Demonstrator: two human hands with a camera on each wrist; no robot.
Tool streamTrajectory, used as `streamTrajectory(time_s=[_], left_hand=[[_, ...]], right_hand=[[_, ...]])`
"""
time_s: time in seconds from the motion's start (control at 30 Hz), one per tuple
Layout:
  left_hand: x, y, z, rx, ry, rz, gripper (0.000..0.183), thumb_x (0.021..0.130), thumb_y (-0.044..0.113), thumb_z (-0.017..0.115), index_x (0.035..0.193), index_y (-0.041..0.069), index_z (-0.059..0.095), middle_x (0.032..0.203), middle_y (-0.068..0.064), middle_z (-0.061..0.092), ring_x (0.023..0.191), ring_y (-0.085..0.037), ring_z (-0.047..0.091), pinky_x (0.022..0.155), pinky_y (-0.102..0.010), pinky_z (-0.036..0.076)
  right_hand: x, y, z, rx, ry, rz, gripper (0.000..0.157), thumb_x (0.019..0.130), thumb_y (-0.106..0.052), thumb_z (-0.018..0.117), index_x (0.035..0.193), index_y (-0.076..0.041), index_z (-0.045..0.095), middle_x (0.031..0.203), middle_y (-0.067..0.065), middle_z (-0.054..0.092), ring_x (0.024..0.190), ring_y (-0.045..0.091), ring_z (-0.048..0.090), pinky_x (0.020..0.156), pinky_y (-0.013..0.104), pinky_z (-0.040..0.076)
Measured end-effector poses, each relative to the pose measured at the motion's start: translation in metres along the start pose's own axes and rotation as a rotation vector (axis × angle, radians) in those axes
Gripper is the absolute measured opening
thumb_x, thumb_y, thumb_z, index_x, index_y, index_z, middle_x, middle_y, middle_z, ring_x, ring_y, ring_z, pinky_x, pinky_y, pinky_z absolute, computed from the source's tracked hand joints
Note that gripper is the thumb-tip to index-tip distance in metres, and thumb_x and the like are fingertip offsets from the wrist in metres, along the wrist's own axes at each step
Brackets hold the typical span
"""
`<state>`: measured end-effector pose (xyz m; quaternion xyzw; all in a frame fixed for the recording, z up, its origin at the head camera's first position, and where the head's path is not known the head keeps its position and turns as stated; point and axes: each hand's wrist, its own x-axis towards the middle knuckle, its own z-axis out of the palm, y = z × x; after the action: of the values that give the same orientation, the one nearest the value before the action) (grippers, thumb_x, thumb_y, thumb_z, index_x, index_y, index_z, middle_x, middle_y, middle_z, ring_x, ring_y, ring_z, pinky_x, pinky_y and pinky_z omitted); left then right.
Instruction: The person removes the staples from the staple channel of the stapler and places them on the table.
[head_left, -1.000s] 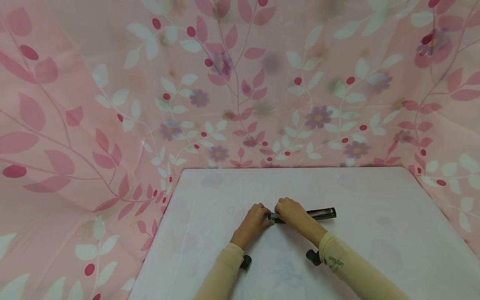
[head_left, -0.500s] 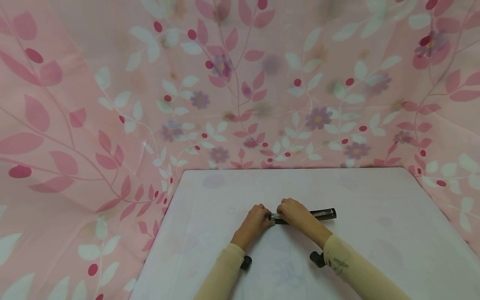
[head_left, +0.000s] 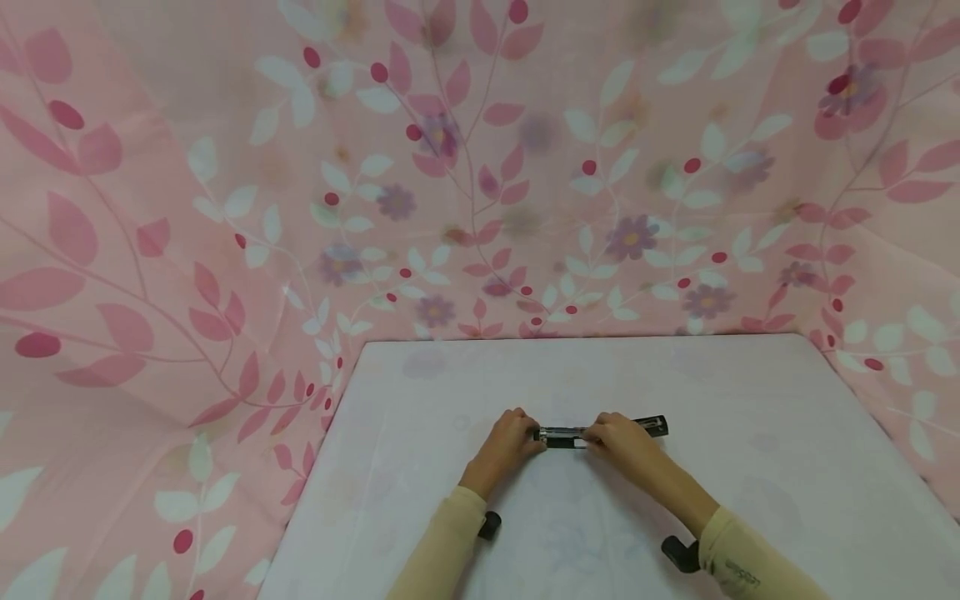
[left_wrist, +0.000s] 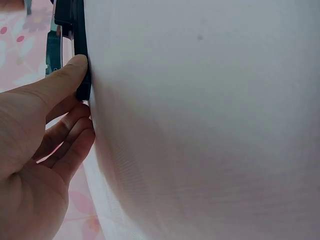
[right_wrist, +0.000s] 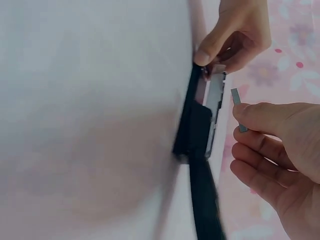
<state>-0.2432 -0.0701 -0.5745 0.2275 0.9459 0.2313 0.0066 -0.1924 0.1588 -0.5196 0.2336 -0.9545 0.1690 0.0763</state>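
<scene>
A black stapler (head_left: pixel 562 442) lies opened out on the white table, its top arm swung back to the right and its metal staple channel (right_wrist: pixel 216 90) exposed. At its left end, my left hand (head_left: pixel 507 448) grips the base; the left wrist view shows the thumb (left_wrist: pixel 76 67) pressed on the black edge with fingers beneath. My right hand (head_left: pixel 628 450) pinches a short grey strip of staples (right_wrist: pixel 236 96) between thumb and fingertips. In the right wrist view this strip stands beside the channel, apart from it. The right hand overlaps the stapler's middle in the head view.
The white-covered table (head_left: pixel 420 392) extends on all sides of the stapler. Pink floral curtain (head_left: pixel 480 208) hangs behind it and along both sides. Black wrist camera mounts (head_left: pixel 681 553) stick out below both sleeves.
My right hand has moved right along the stapler, away from my left hand, uncovering more of the metal channel. The left hand keeps its hold on the stapler's end.
</scene>
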Motion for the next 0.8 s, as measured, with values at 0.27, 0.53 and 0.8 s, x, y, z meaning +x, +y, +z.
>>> streamTrajectory(time_s=[0.27, 0.53, 0.8], left_hand=[[0.001, 0.0, 0.0, 0.005, -0.01, 0.001, 0.03, 0.082, 0.029, 0.079, 0.105, 0.009, 0.075, 0.097, 0.0, 0.064, 0.092, -0.012, 0.055, 0.082, -0.025, 0.048], [0.003, -0.001, 0.0, 0.009, -0.016, 0.0, 0.03, 0.083, 0.03, 0.079, 0.105, 0.01, 0.075, 0.097, 0.0, 0.064, 0.092, -0.012, 0.055, 0.081, -0.026, 0.047], [0.002, -0.001, 0.001, 0.002, -0.02, 0.002, 0.03, 0.083, 0.03, 0.079, 0.105, 0.01, 0.075, 0.097, 0.0, 0.064, 0.093, -0.013, 0.055, 0.082, -0.026, 0.047]], right_hand=[[-0.036, 0.012, 0.017, -0.018, 0.068, -0.058, 0.01, 0.08, -0.012, 0.079, 0.09, -0.013, 0.078, 0.086, -0.003, 0.068, 0.083, 0.014, 0.063, 0.074, 0.031, 0.054], [-0.047, 0.021, 0.032, 0.044, 0.077, -0.056, 0.009, 0.081, -0.009, 0.077, 0.09, -0.008, 0.076, 0.085, -0.001, 0.066, 0.08, 0.015, 0.062, 0.074, 0.033, 0.054], [-0.057, 0.021, 0.044, 0.056, 0.145, -0.034, 0.013, 0.08, -0.012, 0.079, 0.093, -0.011, 0.076, 0.088, -0.004, 0.064, 0.083, 0.01, 0.058, 0.075, 0.032, 0.053]])
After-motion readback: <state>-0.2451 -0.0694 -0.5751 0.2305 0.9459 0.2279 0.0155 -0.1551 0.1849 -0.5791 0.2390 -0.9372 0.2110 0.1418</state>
